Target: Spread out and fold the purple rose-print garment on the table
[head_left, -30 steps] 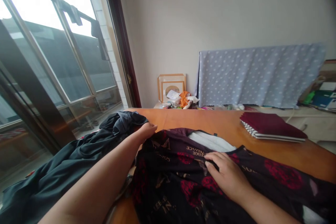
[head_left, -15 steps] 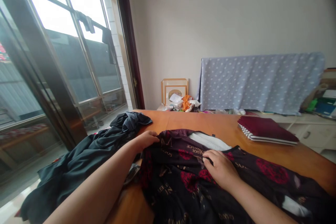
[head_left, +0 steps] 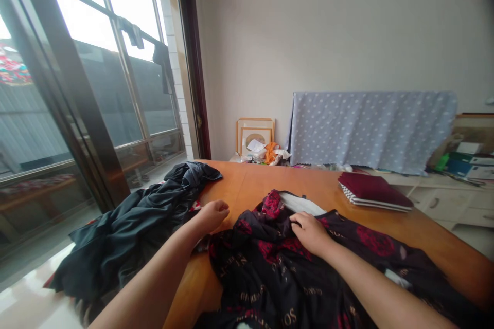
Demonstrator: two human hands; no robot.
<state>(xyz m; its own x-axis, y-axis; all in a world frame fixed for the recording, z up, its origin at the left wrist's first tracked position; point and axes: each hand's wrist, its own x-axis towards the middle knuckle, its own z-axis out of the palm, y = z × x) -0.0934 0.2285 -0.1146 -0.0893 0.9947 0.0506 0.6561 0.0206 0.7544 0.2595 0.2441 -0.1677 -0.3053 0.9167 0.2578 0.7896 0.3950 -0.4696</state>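
Note:
A black garment (head_left: 285, 277) with dark red flowers and pale lettering lies spread and rumpled on the table, its pale lining showing at the neck. My right hand (head_left: 309, 231) rests on its upper part, fingers bent round a fold of the cloth. Just left of the garment, over bare wood, is my left hand (head_left: 214, 214); its fingers are curled together and nothing shows in them. Beyond that hand lies a heap of dark clothes (head_left: 135, 231), loosely piled along the table's left side.
A folded maroon cloth (head_left: 374, 190) with striped layers lies at the right rear of the wooden table (head_left: 247, 177). Behind stand picture frames (head_left: 254, 126) and a spotted blue cover (head_left: 370, 128). Sliding glass doors (head_left: 88, 128) are on the left.
My left hand has let go of the garment's left edge and drawn slightly left and down. That part of the cloth has dropped into folds inward. The view has shifted a little.

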